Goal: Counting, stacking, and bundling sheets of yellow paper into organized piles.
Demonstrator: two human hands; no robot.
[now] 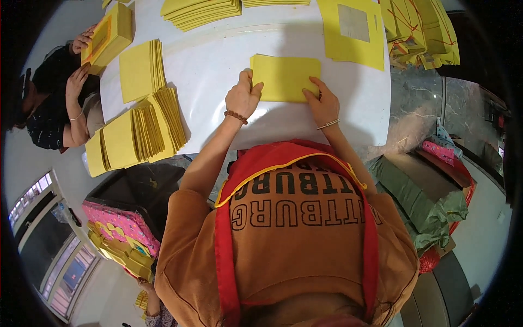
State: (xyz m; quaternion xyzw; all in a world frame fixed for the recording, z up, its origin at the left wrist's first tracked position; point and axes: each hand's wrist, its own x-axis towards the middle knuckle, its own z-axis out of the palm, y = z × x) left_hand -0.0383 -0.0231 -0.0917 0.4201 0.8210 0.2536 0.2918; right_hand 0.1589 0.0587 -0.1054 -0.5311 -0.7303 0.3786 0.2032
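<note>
A small stack of yellow paper sheets [285,77] lies on the white table [218,71] in front of me. My left hand [243,96] grips its left edge, fingers curled over the side. My right hand [322,102] presses on its lower right corner with fingers spread on the paper. I wear a beaded bracelet on the left wrist and a thin bangle on the right.
Fanned stacks of yellow sheets [143,128] lie at the table's left, more stacks [200,12] at the far edge, a windowed yellow sheet [351,30] and bundles tied with red string [422,30] at the right. Another person's hands [80,41] hold a yellow bundle [108,37]. Green bags [422,199] sit at my right.
</note>
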